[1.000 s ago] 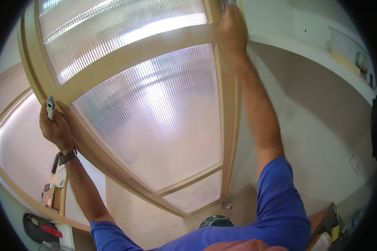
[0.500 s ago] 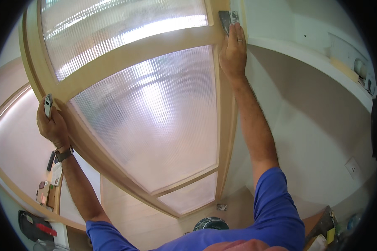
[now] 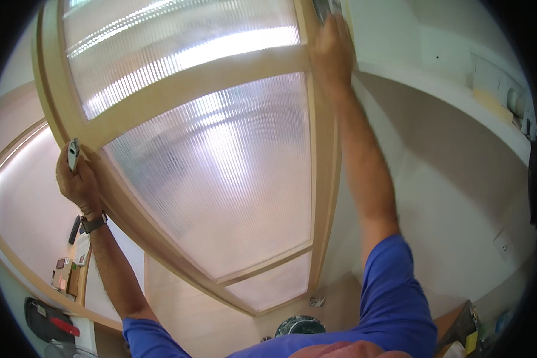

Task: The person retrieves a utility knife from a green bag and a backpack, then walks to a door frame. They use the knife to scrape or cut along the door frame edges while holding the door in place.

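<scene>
A pale wooden door (image 3: pixel 161 89) with ribbed translucent panes (image 3: pixel 221 155) stands before me. My left hand (image 3: pixel 80 182) is at the door's left edge, closed round a small white-and-grey tool (image 3: pixel 73 156) with a dark hole in its end; the rest of that tool is hidden. High on the right stile, my right hand (image 3: pixel 333 56) is closed on a putty knife (image 3: pixel 326 8). Its grey blade lies at the wood and runs up to the top of the view. My right fingers are slightly blurred.
A white shelf (image 3: pixel 411 74) curves along the right wall, with a power outlet (image 3: pixel 503 244) lower down. At the left, a small box (image 3: pixel 65 275) sits on a ledge. A dark green round container (image 3: pixel 300 325) stands on the floor below me.
My right hand has moved up along the stile with the putty knife, now partly out of view. My left hand stays at the door's edge. The whole view has shifted slightly.
</scene>
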Demonstrator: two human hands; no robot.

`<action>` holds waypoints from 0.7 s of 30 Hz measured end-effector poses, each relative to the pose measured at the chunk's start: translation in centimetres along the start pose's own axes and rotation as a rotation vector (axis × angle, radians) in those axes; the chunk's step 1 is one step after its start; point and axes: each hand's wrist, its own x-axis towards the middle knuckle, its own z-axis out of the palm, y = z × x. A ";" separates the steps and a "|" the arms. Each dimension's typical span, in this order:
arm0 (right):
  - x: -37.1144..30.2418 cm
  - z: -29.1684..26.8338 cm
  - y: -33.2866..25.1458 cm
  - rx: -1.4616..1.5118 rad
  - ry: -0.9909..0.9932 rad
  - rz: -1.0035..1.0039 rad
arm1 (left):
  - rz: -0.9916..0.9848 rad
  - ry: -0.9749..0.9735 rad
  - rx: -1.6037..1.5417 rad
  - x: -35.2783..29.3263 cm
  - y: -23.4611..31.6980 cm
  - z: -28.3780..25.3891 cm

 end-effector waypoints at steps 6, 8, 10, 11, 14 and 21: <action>0.0 0.9 1.2 -0.048 0.092 -0.120 | 0.025 -0.007 -0.003 -0.8 0.2 -0.1; 3.3 1.9 1.3 -0.006 0.099 -0.129 | 0.024 0.000 -0.025 -0.8 0.1 -0.1; 4.6 2.3 1.1 0.018 0.093 -0.124 | 0.008 0.002 -0.066 -0.7 -0.1 -0.2; 3.5 2.1 0.9 0.022 0.089 -0.092 | 0.010 -0.011 -0.050 -0.7 -0.2 -0.4; 0.1 1.1 0.8 -0.035 0.093 -0.077 | 0.005 -0.026 -0.024 -0.9 0.1 -0.3; 11.4 4.6 1.5 -0.067 0.007 -0.076 | 0.027 0.008 -0.026 -0.8 0.5 -0.2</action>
